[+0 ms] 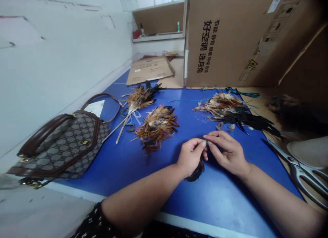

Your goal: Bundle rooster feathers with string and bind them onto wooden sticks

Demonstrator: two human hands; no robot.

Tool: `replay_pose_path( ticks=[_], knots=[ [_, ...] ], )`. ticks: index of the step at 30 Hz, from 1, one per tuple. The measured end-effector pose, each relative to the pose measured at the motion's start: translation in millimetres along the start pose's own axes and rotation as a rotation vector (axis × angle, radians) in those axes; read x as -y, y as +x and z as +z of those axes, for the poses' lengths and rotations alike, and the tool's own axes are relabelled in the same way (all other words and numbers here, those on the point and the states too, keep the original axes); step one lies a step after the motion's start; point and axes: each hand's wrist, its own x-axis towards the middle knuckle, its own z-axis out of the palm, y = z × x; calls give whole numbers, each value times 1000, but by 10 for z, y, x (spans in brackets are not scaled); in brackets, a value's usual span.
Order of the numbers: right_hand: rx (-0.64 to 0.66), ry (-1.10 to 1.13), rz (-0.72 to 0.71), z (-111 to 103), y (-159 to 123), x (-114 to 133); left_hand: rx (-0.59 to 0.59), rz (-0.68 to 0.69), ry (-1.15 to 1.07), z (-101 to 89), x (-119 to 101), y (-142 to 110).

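My left hand (191,156) is closed round a small bunch of dark feathers (196,173), whose tips hang out below the palm. My right hand (227,151) meets it at the fingertips, pinching the top end of the same bunch. Both hands rest low over the blue table top (128,166), near its middle. A pile of orange-brown feathers (156,126) lies just to the left and beyond the hands. A second heap of brown and black feathers (230,111) lies beyond my right hand.
A patterned brown handbag (61,147) sits at the table's left edge. A few long feathers with bare quills (133,106) lie behind it. Large scissors (299,169) rest at the right. A big cardboard box (230,40) and a flattened carton (150,70) stand at the back.
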Motion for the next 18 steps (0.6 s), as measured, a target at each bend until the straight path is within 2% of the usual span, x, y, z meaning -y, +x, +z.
replay_pose_path(
  ticks=[6, 10, 12, 15, 18],
  knots=[
    [84, 15, -82, 43, -38, 6, -25, 35, 49, -46, 24, 18],
    [176, 30, -98, -35, 50, -62, -40, 14, 26, -37, 34, 27],
    [129, -42, -80, -108, 177, -210, -42, -5, 1, -21, 30, 26],
    [-7, -315, -28, -218, 421, -607, -58, -8, -35, -1, 17, 26],
    [40, -544, -24, -281, 608, -1041, -70, 14, -62, 6, 6, 30]
  ],
)
